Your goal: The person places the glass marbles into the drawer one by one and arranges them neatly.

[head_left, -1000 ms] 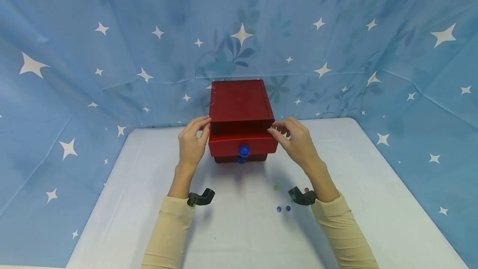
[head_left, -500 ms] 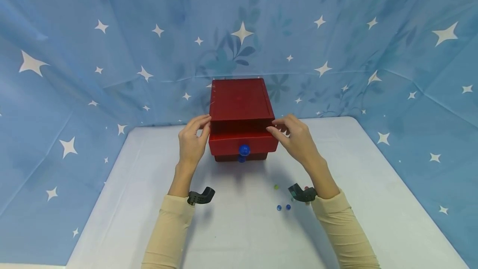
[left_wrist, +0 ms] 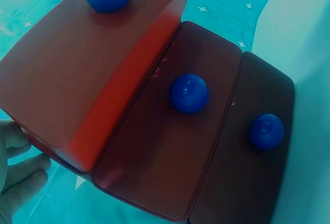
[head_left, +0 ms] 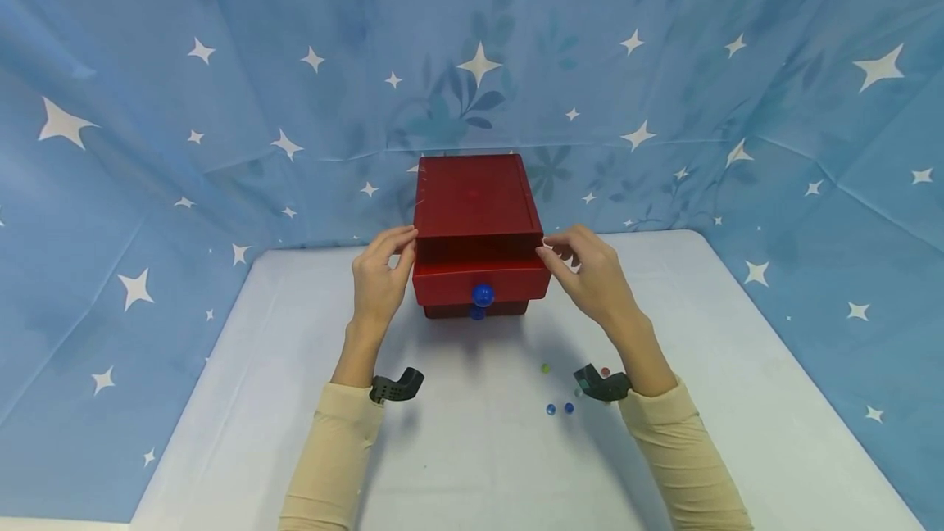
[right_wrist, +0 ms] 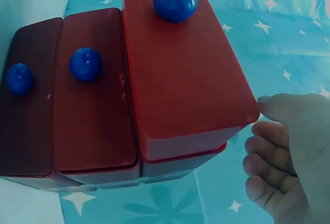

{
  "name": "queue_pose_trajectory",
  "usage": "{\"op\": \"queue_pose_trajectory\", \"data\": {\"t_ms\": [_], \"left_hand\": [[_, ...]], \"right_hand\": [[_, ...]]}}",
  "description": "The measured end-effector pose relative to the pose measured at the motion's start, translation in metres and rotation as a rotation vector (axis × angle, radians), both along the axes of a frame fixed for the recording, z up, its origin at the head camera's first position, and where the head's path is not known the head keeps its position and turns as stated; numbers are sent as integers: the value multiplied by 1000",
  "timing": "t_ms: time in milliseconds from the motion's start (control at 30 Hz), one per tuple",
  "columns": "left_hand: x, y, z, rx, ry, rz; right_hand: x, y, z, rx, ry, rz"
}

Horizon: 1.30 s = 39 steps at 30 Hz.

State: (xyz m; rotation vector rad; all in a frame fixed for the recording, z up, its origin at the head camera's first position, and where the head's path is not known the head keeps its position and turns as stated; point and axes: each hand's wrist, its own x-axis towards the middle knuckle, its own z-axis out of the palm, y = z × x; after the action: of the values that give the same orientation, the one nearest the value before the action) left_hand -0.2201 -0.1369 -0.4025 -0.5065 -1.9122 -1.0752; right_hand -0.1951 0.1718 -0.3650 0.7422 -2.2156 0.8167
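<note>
A red cabinet (head_left: 475, 195) with stacked drawers stands at the table's back in the head view. Its top drawer (head_left: 446, 288) is pulled partway out and has a round blue knob (head_left: 483, 295). The two lower drawers are pushed in, as the left wrist view shows, each with a blue knob (left_wrist: 189, 94). My left hand (head_left: 380, 277) touches the cabinet's left side with its fingertips. At the right end of the top drawer is my right hand (head_left: 596, 277), thumb tip right at the drawer's corner, other fingers loosely curled around nothing. The drawer's inside is dark.
On the white table (head_left: 457, 449) lie several small round beads or marbles, among them a green one (head_left: 546, 368), a blue one (head_left: 569, 408) and a reddish one (head_left: 605, 371). A blue star-patterned cloth (head_left: 310, 105) hangs behind the cabinet.
My right hand has shifted slightly right, its thumb moving from over the drawer opening to the drawer's outer edge. My left hand and the drawer stay in place.
</note>
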Motion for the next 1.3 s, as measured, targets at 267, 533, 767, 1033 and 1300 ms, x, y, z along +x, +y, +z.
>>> {"op": "queue_pose_trajectory", "data": {"t_ms": [267,533,767,1033,1300], "left_hand": [[-2,-1,0,10,2,-14],[0,0,1,10,9,-12],[1,-1,2,-9,2,-4],[0,0,2,-14,12,-3],[2,0,2,-20,-4,7]], "right_hand": [[6,3,0,-17,-8,-18],[10,7,-1,-25,17,-45],[14,12,-2,-35,28,-67],[19,20,-4,-47,33,-85],[25,27,-7,-51,25,-94]]}}
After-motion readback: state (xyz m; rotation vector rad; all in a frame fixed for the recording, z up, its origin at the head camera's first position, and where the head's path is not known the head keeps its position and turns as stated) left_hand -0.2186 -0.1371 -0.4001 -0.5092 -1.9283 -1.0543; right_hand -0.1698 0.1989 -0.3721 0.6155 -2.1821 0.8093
